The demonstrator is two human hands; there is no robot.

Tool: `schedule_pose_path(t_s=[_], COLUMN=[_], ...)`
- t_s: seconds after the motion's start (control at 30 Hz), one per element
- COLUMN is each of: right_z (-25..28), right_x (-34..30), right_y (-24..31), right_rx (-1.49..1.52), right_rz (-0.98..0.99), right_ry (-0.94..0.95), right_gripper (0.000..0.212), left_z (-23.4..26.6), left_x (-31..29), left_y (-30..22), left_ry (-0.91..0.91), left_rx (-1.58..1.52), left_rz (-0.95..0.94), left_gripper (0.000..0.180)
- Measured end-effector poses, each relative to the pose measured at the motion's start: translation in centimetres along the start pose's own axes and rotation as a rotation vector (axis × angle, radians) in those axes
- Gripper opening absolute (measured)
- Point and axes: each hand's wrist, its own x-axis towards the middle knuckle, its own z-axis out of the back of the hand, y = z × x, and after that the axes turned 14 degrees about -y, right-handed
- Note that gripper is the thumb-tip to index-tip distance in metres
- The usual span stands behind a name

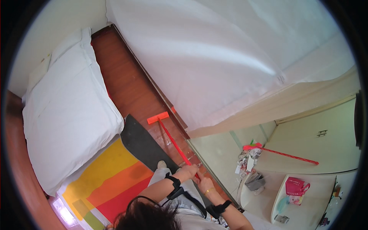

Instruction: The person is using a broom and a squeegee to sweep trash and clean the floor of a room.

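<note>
A broom with a red stick (pixel 174 142) and a flat orange-red head (pixel 157 117) reaches away from me, its head down on the reddish-brown floor. My left hand (pixel 187 173) is closed around the stick, farther along it. Close behind, my right hand (pixel 206 184) wraps the stick near its top end. Beside the stick, on the left, runs a dark grey mat (pixel 142 142), with my shoe (pixel 161 164) at its edge. The bristles' underside is hidden.
On the left is a white-covered bed (pixel 73 103), with a striped yellow, orange and red mat (pixel 115 180) before it. A white curtain (pixel 214 57) hangs right. Beyond lie a litter pile (pixel 248 160), another red-handled broom (pixel 289 155) and shelves (pixel 274 188) holding bags.
</note>
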Motion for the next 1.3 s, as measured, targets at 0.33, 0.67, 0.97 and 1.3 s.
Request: schedule_pose_path(t_s=[0.33, 0.67, 0.97, 1.3], right_z=[2.3, 2.5, -0.9, 1.5], right_x=[-0.3, 0.9, 3.2, 3.0], right_y=[0.7, 2.0, 3.6, 2.9], right_rx=[0.006, -0.039, -0.192, -0.211], right_rz=[-0.019, -0.122, -0.104, -0.195], right_ry=[0.052, 0.188, 0.223, 0.357], right_gripper=[0.040, 0.046, 0.043, 0.044], left_z=[1.6, 1.7, 3.3, 1.2], left_x=[-1.1, -1.0, -0.6, 0.3], left_y=[-2.2, -1.2, 2.1, 0.5], left_ry=[-0.089, -0.093, -0.184, -0.118], left_rx=[0.004, 0.078, 0.114, 0.044], left_rz=[0.031, -0.032, 0.158, 0.155], left_gripper=[0.017, 0.017, 0.018, 0.016])
